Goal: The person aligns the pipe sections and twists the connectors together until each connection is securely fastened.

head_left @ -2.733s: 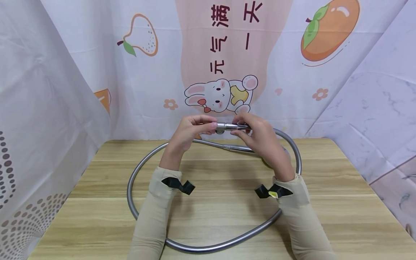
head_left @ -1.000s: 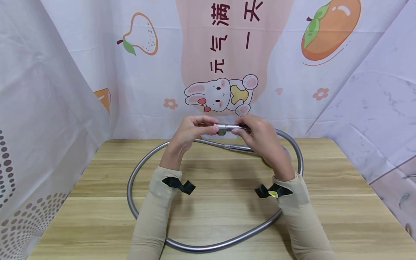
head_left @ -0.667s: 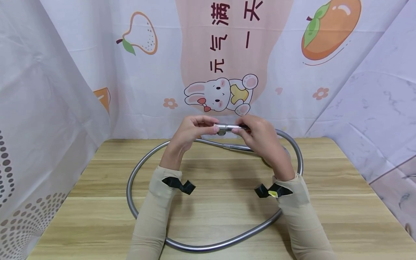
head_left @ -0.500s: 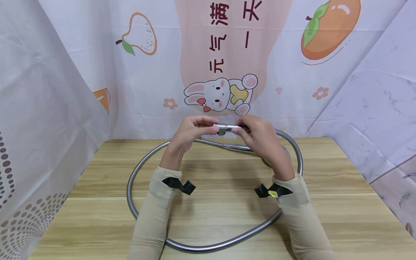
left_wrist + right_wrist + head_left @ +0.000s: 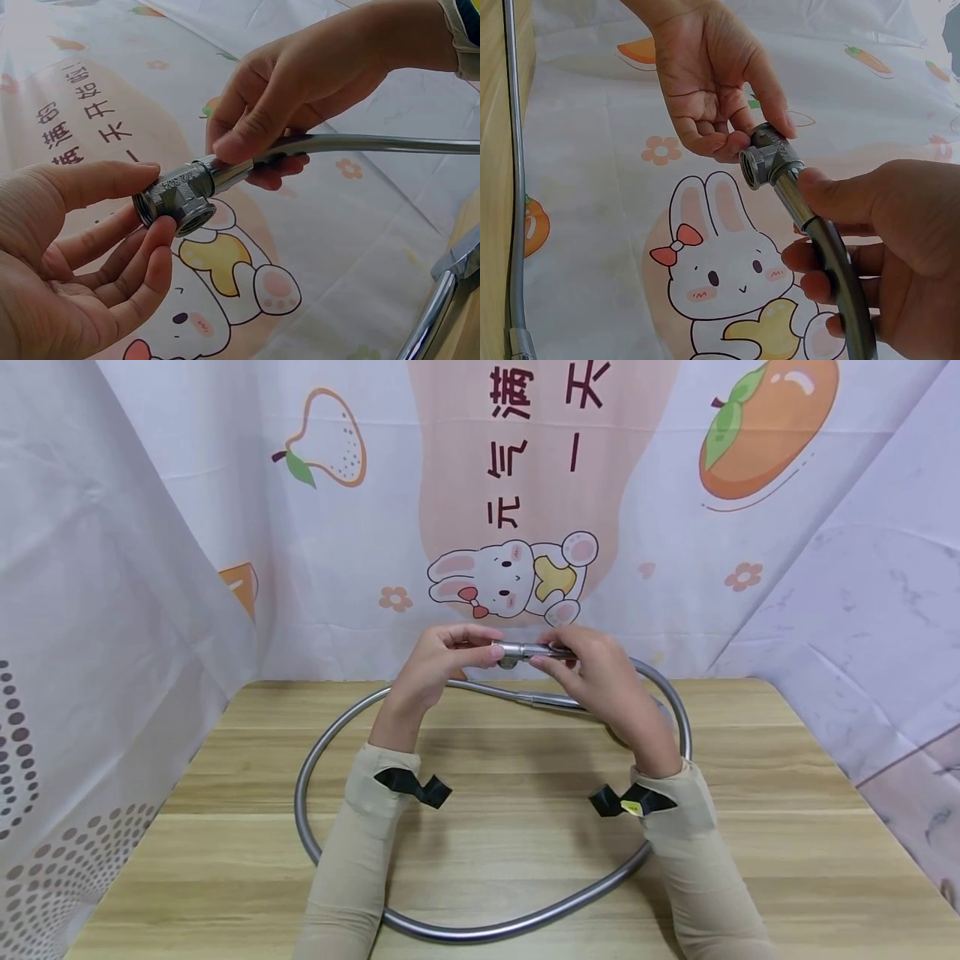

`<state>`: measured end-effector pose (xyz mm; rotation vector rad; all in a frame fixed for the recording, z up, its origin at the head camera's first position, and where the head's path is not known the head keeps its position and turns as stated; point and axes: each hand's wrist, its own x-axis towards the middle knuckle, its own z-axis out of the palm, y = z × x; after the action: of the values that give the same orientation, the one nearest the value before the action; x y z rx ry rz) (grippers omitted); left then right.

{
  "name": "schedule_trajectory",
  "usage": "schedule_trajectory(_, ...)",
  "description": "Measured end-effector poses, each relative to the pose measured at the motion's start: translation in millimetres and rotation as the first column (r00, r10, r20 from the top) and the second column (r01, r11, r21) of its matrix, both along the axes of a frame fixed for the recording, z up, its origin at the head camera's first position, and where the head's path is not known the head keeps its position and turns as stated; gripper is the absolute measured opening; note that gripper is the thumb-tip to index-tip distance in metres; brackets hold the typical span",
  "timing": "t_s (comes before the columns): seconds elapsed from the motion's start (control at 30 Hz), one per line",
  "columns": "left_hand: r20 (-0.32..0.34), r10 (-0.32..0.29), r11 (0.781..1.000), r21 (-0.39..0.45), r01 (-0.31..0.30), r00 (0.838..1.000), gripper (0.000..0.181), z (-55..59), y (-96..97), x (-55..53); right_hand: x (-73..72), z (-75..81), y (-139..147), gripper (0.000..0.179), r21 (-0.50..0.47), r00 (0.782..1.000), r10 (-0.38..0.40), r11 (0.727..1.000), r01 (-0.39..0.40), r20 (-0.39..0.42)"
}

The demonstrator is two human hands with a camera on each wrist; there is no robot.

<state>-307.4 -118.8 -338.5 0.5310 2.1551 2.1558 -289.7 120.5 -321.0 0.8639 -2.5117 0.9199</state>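
My left hand (image 5: pixel 420 672) pinches a metal tee pipe fitting (image 5: pixel 176 196) between thumb and fingers, above the table's far edge. One threaded opening of the tee faces outward in the right wrist view. The hose's chrome end connector (image 5: pixel 792 196) meets the other end of the tee, in line with it. My right hand (image 5: pixel 603 672) grips that connector and the start of the grey shower hose (image 5: pixel 375 143), thumb on top and fingers beneath. How far the connector is threaded onto the tee cannot be told.
The hose (image 5: pixel 480 935) loops widely over the wooden table (image 5: pixel 517 827), passing beneath both forearms. At its other end a chrome shower head handle (image 5: pixel 555 701) lies near the back edge, its head mostly hidden by my right arm. A printed curtain (image 5: pixel 337 568) hangs behind.
The right thumb and fingers have shifted slightly left along the connector. The hose loop's right side has drawn in a little. The left hand still pinches the tee fitting.
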Motion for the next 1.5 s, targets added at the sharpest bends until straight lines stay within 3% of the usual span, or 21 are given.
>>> schedule_trajectory(0.17,-0.005,0.010,1.000,-0.001,-0.010,1.000,0.015,4.6,-6.1,-0.5,-1.2,2.1,-2,0.024,-0.001,0.999,0.041,0.999,-0.041,0.013)
schedule_trajectory(0.57,0.011,0.002,1.000,0.005,-0.002,1.000,0.013,7.8,-28.4,1.8,0.9,-7.7,6,0.021,-0.056,0.997,0.031,0.998,-0.028,0.063)
schedule_trajectory(0.93,0.013,-0.033,0.999,0.010,0.032,0.999,0.014,4.7,-30.6,3.2,1.7,-13.6,12,0.023,-0.082,0.999,0.052,0.995,-0.053,-0.006)
schedule_trajectory(1.27,-0.021,-0.008,1.000,0.006,0.008,1.000,0.012,17.7,-38.2,6.7,-2.7,-2.0,7,0.023,-0.090,0.996,0.081,0.992,-0.085,-0.045)
schedule_trajectory(1.5,-0.030,-0.011,1.000,-0.001,0.011,1.000,0.015,17.8,-40.1,9.2,-1.0,2.7,7,0.022,-0.090,0.997,0.083,0.992,-0.083,-0.008)
